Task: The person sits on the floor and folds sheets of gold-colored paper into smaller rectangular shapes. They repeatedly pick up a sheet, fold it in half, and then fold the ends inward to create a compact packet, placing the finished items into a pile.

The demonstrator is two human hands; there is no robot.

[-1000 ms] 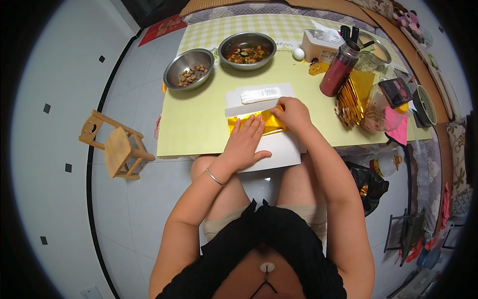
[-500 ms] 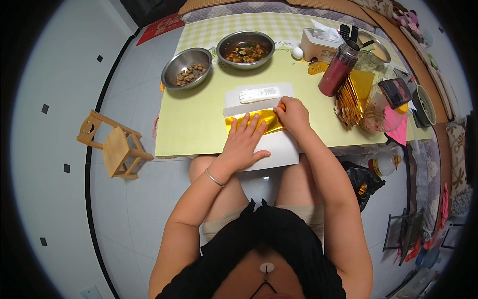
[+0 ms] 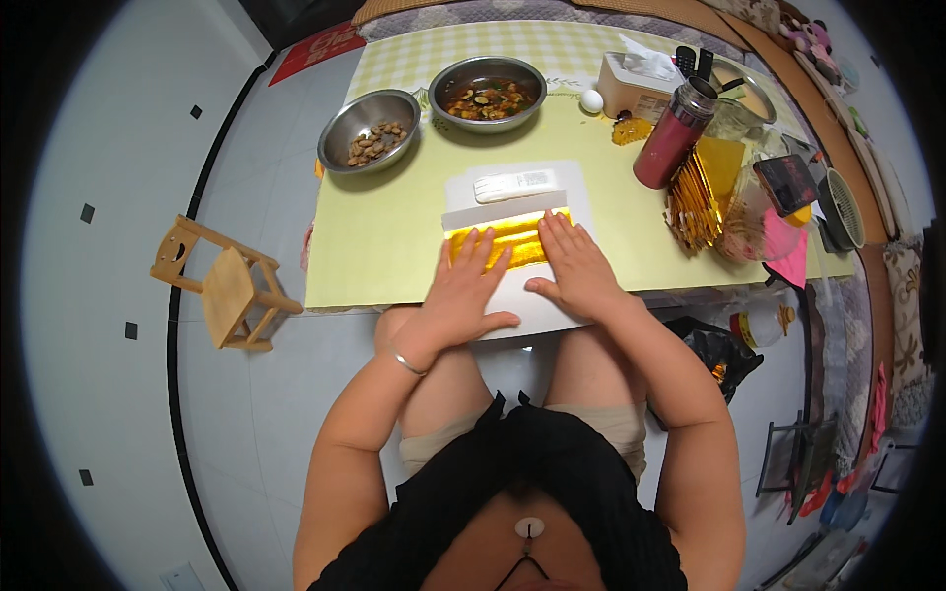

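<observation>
Gold foil: From far away I saw the shiny gold foil lying on a white card, close to the near side of the table, with lines like folds running across it
Left hand: I had the left hand palm down on the left part of the foil, fingers a little apart, thumb stuck out over the card, nothing pinched
Right hand: I had the right hand palm down at the other end, fingers mostly side by side, thumb pointing in toward the left hand, nothing pinched
Feel: I guessed the foil was very light, thin and bendy, slippery on top, and easy to crease or tear
Where to hold: I thought flat fingers near both ends were best, or a soft pinch at a corner, since a hard tug could rip it
White packet: I saw a white packet lying just past the foil
Gold stack: I saw a stack of gold pieces off to the right, beside a red flask
</observation>
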